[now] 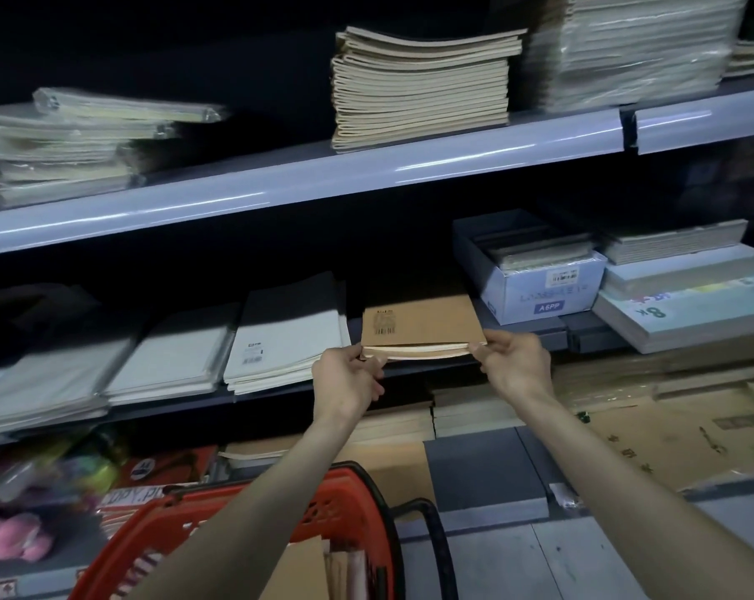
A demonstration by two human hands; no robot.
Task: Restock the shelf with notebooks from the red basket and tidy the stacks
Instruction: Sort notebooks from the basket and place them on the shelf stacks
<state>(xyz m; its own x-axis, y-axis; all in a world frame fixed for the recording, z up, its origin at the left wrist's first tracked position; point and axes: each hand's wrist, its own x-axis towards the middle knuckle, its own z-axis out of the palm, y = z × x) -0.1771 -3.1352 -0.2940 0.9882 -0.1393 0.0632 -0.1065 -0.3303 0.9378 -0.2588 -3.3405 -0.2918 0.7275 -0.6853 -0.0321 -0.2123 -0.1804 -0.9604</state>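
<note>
Pinching a thin bundle of brown notebooks [422,326] by its near edge: left hand [347,378] at the near left corner, right hand [516,361] at the near right corner, thumbs on top, fingers curled underneath. Reaching into the gap on the lower shelf [171,411], between the white stack [286,339] on the left and the blue-and-white box [539,292] on the right. Cannot tell whether already resting on the shelf board or held just above it.

Probably light and easy to carry: only a few thin books with soft card covers, bending slightly along the near edge. Likely to fan or slip against each other if loosely held, so best squeezed at both corners and kept level while sliding in. Not fragile, though corners could dent.

Nearer and lower, more brown covers in the red basket [349,504].
</note>
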